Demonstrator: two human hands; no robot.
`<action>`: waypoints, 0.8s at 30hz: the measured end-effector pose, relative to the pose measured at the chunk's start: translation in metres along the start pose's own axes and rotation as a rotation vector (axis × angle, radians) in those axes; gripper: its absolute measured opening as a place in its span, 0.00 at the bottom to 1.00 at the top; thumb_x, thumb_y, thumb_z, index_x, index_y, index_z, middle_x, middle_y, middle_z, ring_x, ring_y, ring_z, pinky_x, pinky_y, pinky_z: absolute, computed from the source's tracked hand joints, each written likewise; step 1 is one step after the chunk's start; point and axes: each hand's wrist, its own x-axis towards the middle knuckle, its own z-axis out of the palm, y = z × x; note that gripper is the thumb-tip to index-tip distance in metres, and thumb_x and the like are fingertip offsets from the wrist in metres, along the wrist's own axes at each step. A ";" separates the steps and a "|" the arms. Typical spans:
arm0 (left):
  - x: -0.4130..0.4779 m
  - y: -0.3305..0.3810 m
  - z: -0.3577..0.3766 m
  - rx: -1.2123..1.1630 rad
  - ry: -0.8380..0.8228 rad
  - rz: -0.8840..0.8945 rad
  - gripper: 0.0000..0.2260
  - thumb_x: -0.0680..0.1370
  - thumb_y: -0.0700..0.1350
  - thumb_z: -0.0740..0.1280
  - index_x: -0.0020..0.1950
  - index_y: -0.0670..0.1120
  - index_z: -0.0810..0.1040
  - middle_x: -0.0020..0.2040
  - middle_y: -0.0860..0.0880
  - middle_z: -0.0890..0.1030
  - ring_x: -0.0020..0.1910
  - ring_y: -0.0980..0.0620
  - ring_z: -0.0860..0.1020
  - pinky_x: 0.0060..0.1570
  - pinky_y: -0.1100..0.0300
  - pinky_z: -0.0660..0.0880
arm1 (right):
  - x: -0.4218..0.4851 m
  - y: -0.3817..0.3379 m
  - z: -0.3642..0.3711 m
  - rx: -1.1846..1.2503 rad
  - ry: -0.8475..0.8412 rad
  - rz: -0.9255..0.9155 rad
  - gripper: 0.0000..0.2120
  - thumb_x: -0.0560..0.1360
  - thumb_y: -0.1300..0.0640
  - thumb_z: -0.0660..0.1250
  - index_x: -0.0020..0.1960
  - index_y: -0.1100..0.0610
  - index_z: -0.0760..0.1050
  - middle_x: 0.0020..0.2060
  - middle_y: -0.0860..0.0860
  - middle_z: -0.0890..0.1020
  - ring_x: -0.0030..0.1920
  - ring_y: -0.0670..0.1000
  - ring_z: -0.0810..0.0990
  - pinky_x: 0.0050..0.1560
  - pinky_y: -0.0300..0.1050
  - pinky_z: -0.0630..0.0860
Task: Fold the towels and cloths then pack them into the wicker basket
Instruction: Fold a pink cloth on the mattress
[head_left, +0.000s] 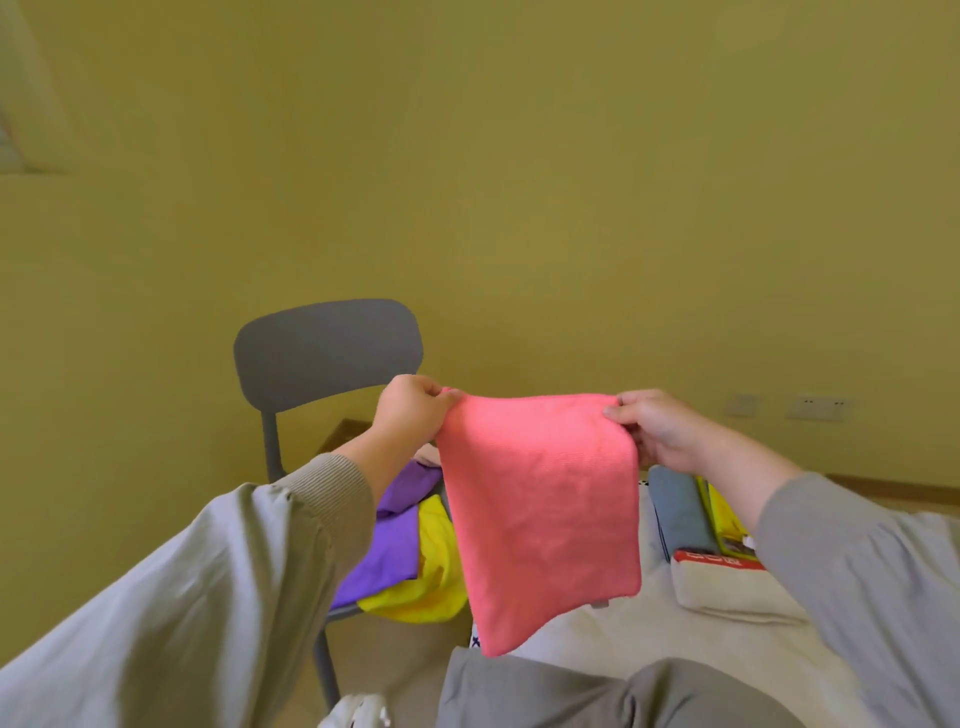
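Grey-trousered legs (571, 696) fill the bottom edge, with a grey sleeve coming in on each side. Left hand (413, 410) pinches the top left corner of a pink cloth (545, 514), fingers curled over the edge. Right hand (660, 431) pinches the top right corner the same way. The pink cloth hangs in mid-air between the hands, top edge pulled roughly level, lower end drooping to a point just above the legs (may be doubled over, cannot tell). Behind it on the left, a purple cloth (389, 545) and a yellow cloth (436, 582) lie heaped and unfolded on the seat of a grey chair (327, 353), purple partly over yellow. On the right, a folded grey-blue cloth (678, 514) lies on a cream-covered surface (597, 639) (bed or couch, unclear), just beside a yellow-green item (722, 514) and a red-labelled pack (717, 560). Wall sockets (815, 408) sit low on the yellow wall.
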 end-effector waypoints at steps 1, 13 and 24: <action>0.002 -0.002 0.007 0.033 -0.025 -0.012 0.17 0.76 0.48 0.68 0.30 0.43 0.70 0.27 0.47 0.69 0.29 0.47 0.67 0.34 0.57 0.68 | 0.005 0.008 -0.002 -0.038 -0.009 0.043 0.11 0.79 0.64 0.59 0.38 0.57 0.70 0.19 0.48 0.69 0.17 0.45 0.66 0.20 0.30 0.60; 0.043 -0.075 0.130 -0.006 -0.124 -0.139 0.05 0.75 0.41 0.68 0.38 0.45 0.78 0.41 0.41 0.83 0.43 0.41 0.82 0.46 0.48 0.80 | 0.113 0.116 -0.002 -0.243 0.149 0.147 0.12 0.80 0.67 0.54 0.39 0.57 0.65 0.43 0.58 0.75 0.33 0.53 0.82 0.24 0.38 0.76; 0.087 -0.111 0.187 -0.106 -0.100 -0.118 0.04 0.78 0.40 0.64 0.46 0.42 0.78 0.44 0.44 0.82 0.46 0.43 0.80 0.50 0.52 0.77 | 0.182 0.167 -0.001 -0.437 0.418 -0.087 0.12 0.76 0.66 0.63 0.35 0.55 0.70 0.28 0.50 0.72 0.37 0.55 0.74 0.34 0.45 0.66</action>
